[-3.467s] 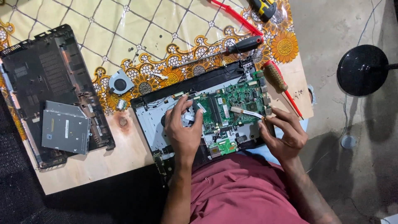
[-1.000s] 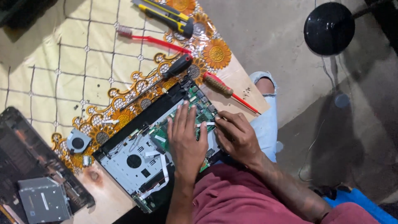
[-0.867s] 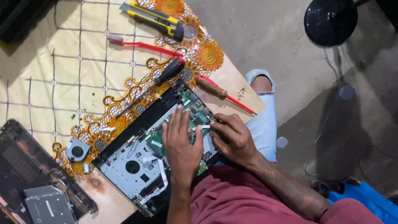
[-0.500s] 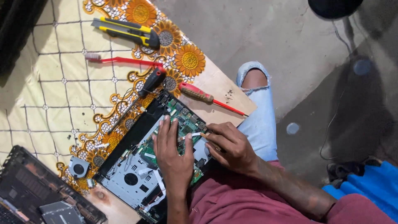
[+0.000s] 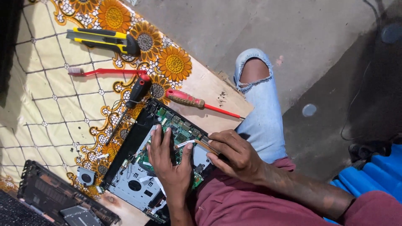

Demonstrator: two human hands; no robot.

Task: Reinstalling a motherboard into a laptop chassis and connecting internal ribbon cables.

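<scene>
An opened laptop base [image 5: 125, 190] lies on a wooden board, its green motherboard [image 5: 181, 130] bared. My left hand [image 5: 169, 163] rests flat on the motherboard with the fingers spread and nothing in its grip. My right hand [image 5: 236, 157] sits at the laptop's right edge, pinching a thin metal tool [image 5: 206, 144]. The tool's tip points at the board beside a white ribbon cable [image 5: 184, 144], just next to my left fingers.
On the flowered cloth [image 5: 50, 109] lie a yellow-black utility knife [image 5: 102, 37], a red toothbrush [image 5: 104, 72], a black-handled screwdriver [image 5: 135, 95] and a red-handled screwdriver [image 5: 197, 102]. A small fan [image 5: 86, 176] and a black bottom cover [image 5: 50, 199] lie at the lower left. My knee [image 5: 255, 71] is off the board's right edge.
The view has swung, so the table sits further left and up. Both hands stay on the motherboard, and my right hand with the tool is closer to my left fingers.
</scene>
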